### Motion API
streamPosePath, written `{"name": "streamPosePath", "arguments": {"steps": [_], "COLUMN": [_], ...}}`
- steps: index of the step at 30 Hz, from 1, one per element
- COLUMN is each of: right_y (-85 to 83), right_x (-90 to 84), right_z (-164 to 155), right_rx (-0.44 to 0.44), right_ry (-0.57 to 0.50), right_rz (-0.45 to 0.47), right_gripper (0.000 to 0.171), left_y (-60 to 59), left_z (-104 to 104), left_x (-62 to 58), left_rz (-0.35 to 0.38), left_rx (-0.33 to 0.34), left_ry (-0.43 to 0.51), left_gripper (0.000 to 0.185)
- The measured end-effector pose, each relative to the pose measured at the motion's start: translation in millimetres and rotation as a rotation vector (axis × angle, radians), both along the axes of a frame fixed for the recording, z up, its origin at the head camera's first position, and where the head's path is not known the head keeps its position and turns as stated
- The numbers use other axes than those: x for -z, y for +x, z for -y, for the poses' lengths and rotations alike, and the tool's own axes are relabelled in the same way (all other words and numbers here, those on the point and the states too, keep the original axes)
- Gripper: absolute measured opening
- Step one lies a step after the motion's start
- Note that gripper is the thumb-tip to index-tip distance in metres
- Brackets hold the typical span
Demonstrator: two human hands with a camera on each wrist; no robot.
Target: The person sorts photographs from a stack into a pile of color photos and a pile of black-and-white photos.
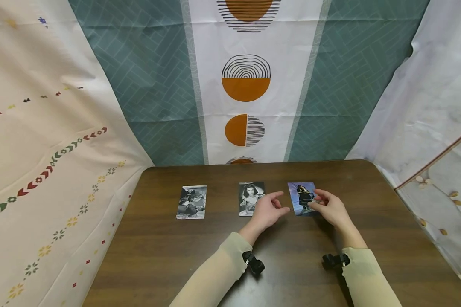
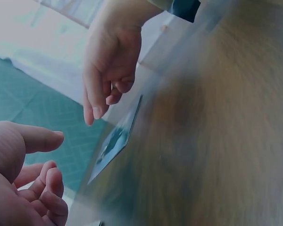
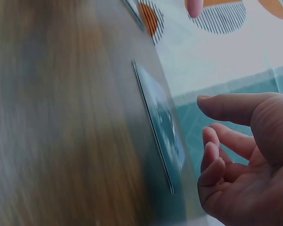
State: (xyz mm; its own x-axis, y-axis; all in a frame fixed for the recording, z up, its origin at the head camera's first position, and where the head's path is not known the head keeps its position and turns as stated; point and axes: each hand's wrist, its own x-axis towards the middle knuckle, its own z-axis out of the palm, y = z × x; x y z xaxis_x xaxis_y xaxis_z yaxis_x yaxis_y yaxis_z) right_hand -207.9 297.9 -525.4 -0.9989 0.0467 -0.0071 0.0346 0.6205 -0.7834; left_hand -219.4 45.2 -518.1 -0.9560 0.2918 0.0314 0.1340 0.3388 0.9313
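A photo card in blue tones with a dark-clothed figure lies at the right of the row on the brown table. My right hand hovers at its right edge, thumb and fingers apart; in the right wrist view a gap separates the hand from the card. My left hand is between this card and the middle black-and-white portrait card, whose lower right corner it covers in the head view. Its fingers are loosely bent and hold nothing. Another black-and-white photo card lies at the left.
The brown wooden table has rounded far corners. Behind it hangs a green and white patterned cloth. Pale cloths flank both sides, one with embroidered-looking motifs at the left. Each wrist wears a black camera band.
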Motion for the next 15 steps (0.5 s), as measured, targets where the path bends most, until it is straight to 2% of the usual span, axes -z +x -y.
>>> {"name": "streamPosePath", "arguments": {"steps": [8,15], "right_y": [-4.5,-8.9], "right_x": [-0.1,2.0], "right_z": [29.4,56.9], "right_rx": [-0.042,-0.099], "right_ry": [-0.010,-0.036], "right_rz": [-0.015,-0.014], "right_gripper": [0.045,0.044], "left_y": [-0.2,-1.0], "left_z": [34.4,66.1], "left_x": [-0.2,5.6], "left_rz": [-0.031,-0.033], "left_rx": [0.002,-0.058], "left_ry": [-0.033,-0.044], "left_gripper": [0.055,0.051]}}
